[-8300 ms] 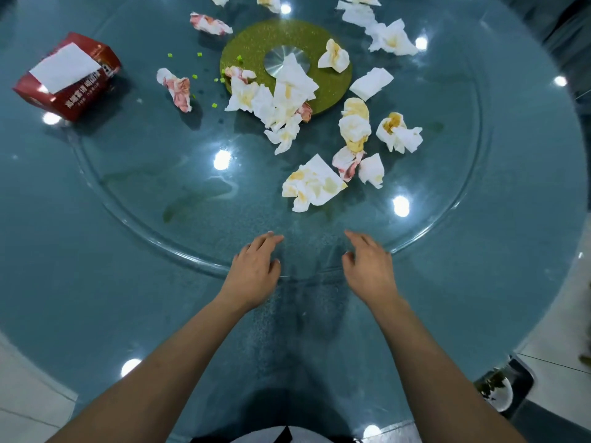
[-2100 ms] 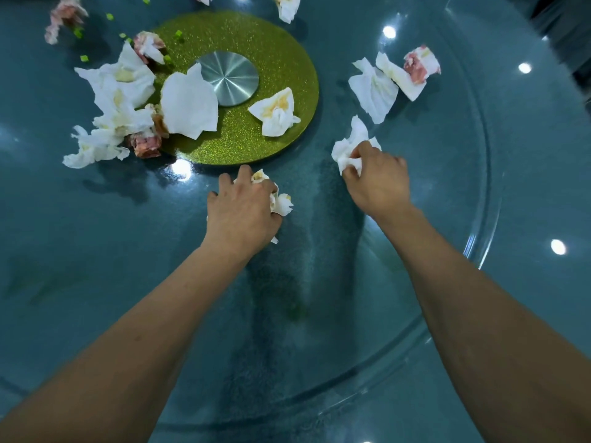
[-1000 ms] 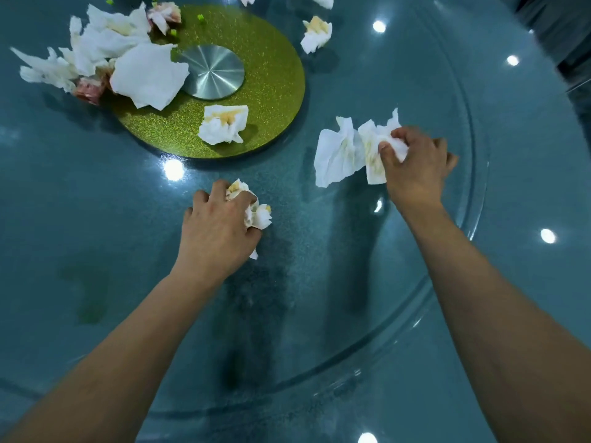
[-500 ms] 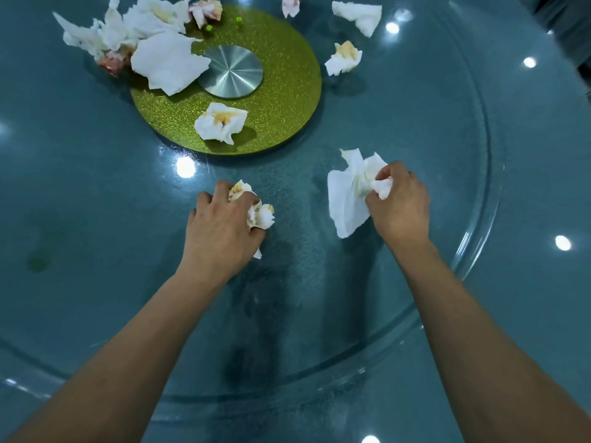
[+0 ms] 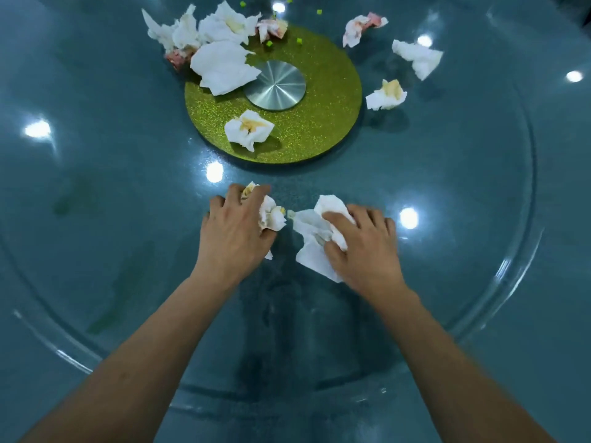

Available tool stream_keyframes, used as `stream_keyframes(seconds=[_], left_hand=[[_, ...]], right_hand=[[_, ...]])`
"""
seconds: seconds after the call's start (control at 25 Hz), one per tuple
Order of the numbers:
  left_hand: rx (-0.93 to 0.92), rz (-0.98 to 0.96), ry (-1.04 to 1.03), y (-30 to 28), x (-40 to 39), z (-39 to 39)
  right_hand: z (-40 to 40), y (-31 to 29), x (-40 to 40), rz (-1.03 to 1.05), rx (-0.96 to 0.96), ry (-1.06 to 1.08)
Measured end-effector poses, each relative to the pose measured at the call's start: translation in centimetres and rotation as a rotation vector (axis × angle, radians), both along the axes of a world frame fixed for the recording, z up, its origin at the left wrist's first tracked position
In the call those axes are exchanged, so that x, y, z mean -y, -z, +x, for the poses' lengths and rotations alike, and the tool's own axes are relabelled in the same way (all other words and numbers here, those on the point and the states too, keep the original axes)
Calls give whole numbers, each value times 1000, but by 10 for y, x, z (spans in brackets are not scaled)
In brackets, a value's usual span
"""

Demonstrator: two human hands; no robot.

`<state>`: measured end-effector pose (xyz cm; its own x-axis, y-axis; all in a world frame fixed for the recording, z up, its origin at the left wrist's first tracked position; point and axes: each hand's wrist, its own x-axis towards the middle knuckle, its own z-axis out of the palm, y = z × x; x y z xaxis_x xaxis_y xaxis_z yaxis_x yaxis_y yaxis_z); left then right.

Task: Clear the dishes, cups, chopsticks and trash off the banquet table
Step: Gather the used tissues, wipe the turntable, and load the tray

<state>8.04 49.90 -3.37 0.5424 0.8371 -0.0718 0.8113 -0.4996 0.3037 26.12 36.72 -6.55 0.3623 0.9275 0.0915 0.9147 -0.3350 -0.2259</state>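
Left hand (image 5: 235, 230) fingers clench a stained tissue wad (image 5: 271, 214); right hand (image 5: 363, 247) grips white tissues (image 5: 311, 233), prob. bunching trash near the table (image 5: 96, 219) centre. More tissues (image 5: 224, 63) lie far left.

Round teal banquet table (image 5: 563, 282), glass lazy Susan (image 5: 96, 219) on top covering most of it. Green glitter disc (image 5: 326, 123) with steel hub (image 5: 275, 85) at the turntable's centre. Stained crumpled napkin (image 5: 249, 129) on the disc's near part; napkin pile (image 5: 211, 39) over its far-left edge. Three loose wads (image 5: 387, 94) on glass right of disc. Green food bits (image 5: 269, 43) at far side.
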Motion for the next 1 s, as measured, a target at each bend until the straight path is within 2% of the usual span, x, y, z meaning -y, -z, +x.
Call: stream_keyframes(seconds=[0.16, 0.28, 0.44, 0.6, 0.88, 1.0], left_hand=[[-17, 40, -14, -6, -43, 7], [-50, 53, 25, -10, -85, 25], [-157, -82, 58, -7, -138, 45], [-258, -158, 63, 2, -169, 49], [-110, 5, -38, 6, -153, 38], [-27, 15, -33, 5, -131, 35]], right_hand=[[-27, 13, 3, 67, 50, 1], [-38, 11, -5, 134, 15, -22], [-38, 7, -11, 173, -58, -48], [-5, 1, -15, 250, -129, 20], [58, -18, -45, 329, -210, 137], [78, -25, -69, 345, -231, 116]])
